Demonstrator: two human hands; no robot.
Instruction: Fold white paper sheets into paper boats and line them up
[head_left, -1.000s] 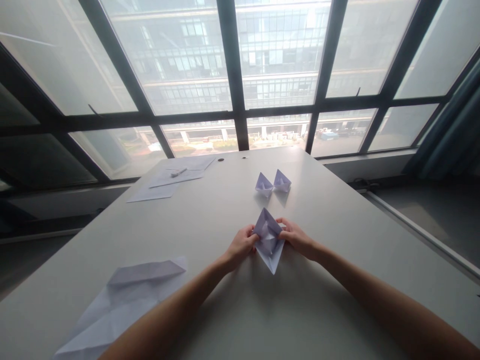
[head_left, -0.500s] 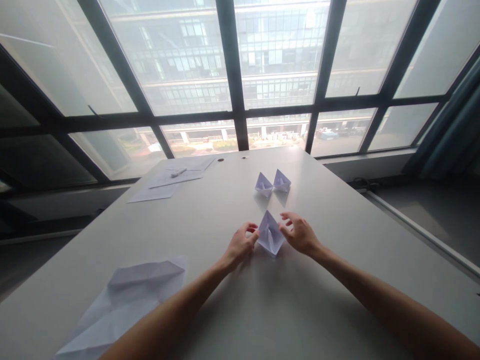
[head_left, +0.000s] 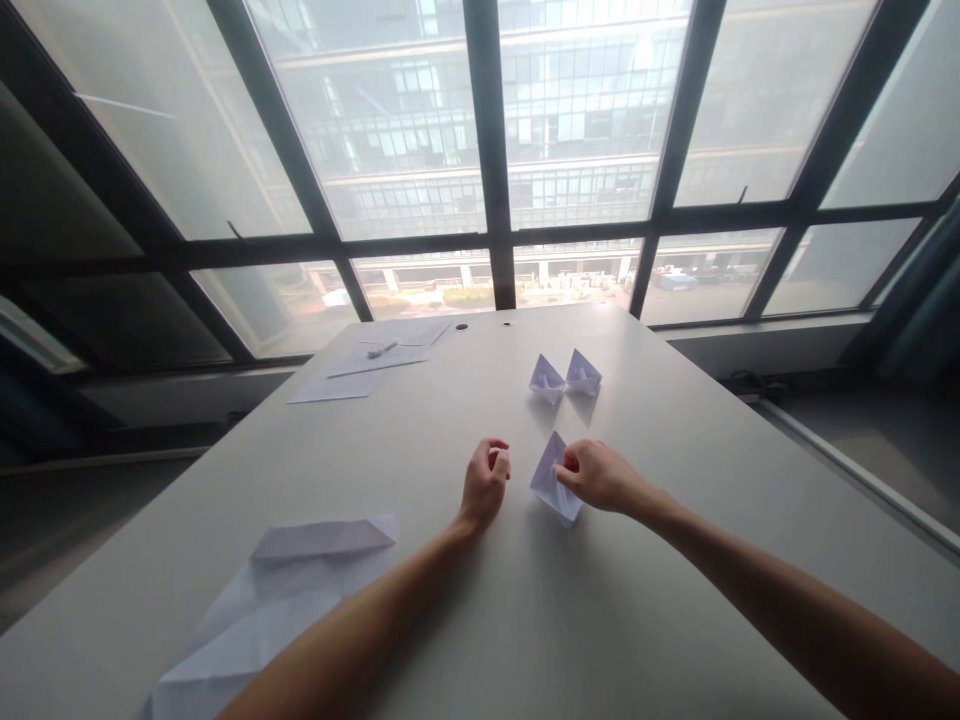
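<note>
A folded white paper boat [head_left: 546, 484] sits on the table in front of me, its pointed middle peak standing up. My right hand [head_left: 600, 474] is closed on it from the right, thumb and fingers pinching near its middle and hiding part of that side. To the left of the boat, apart from it, my left hand [head_left: 485, 482] hovers by the tabletop with loosely curled fingers and a gap between thumb and forefinger; nothing shows in it. Beyond the hands stand two smaller-looking paper boats side by side, the left boat [head_left: 547, 382] and the right boat [head_left: 583, 374].
A creased, partly unfolded white sheet [head_left: 300, 580] lies at the near left, partly behind my left forearm. Flat paper sheets [head_left: 337, 386] rest at the far left with a small white object [head_left: 382, 349] on top. Windows rise past the white table's [head_left: 420, 440] far edge.
My left hand has come off the boat's left side and drawn away. My right hand has closed on the boat's middle, and the boat is slightly turned. The view has shifted a little.
</note>
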